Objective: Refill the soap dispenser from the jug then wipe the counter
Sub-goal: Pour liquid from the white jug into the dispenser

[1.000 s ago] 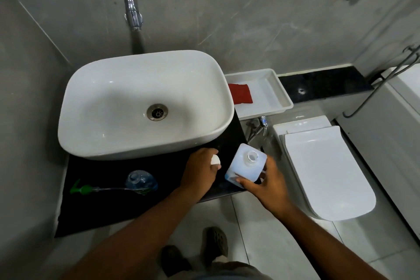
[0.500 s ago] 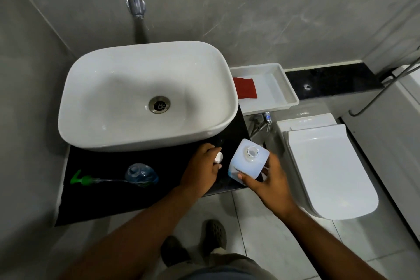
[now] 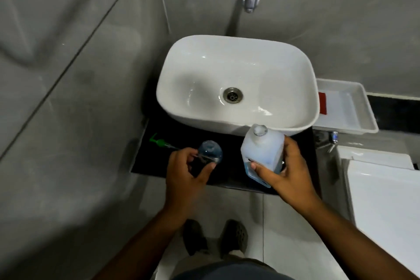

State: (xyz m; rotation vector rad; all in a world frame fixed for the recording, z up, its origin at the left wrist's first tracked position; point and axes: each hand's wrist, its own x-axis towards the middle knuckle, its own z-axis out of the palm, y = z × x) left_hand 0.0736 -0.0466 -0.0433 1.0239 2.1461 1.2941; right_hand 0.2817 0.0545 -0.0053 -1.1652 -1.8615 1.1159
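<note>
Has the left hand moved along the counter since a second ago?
Yes. The left hand went left from beside the jug to the dispenser bottle.

Two forearms bare to the lower edge of the view, no sleeves, no watch, no rings or bands at wrist or finger; left grip point(image 3: 186, 175) and right grip point(image 3: 288, 175) both ungloved, nails cut short; dark blue-grey cloth point(image 3: 227, 270) at the bottom edge, cut unclear; dark shoes point(image 3: 216, 237) below, uppers pitted with small holes, pale toe-end on the right one.
</note>
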